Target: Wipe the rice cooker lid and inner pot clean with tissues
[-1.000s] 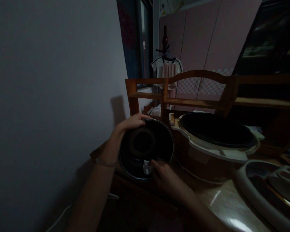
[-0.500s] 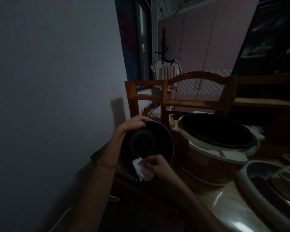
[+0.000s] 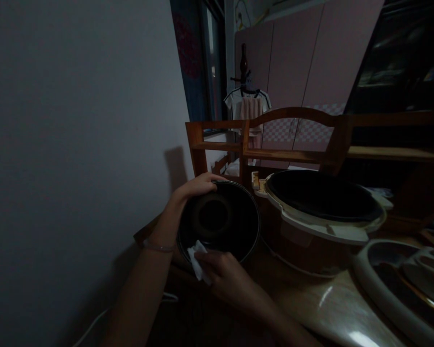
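Note:
A dark round inner pot (image 3: 224, 219) is tilted toward me at the left end of a wooden table. My left hand (image 3: 197, 186) grips its upper left rim, fingers curled over the edge. My right hand (image 3: 222, 273) is closed on a small white cloth (image 3: 196, 258) and presses it against the pot's lower rim. A thin bracelet circles my left wrist.
An open rice cooker body (image 3: 321, 217) with a cream rim stands just right of the pot. A round lid (image 3: 405, 284) lies at the right on the glossy table (image 3: 332, 308). A wooden shelf rack (image 3: 275, 144) runs behind. A plain wall fills the left.
My right hand with the white cloth has slid from inside the pot's bottom down and left to its lower rim. My left hand kept its hold on the top rim.

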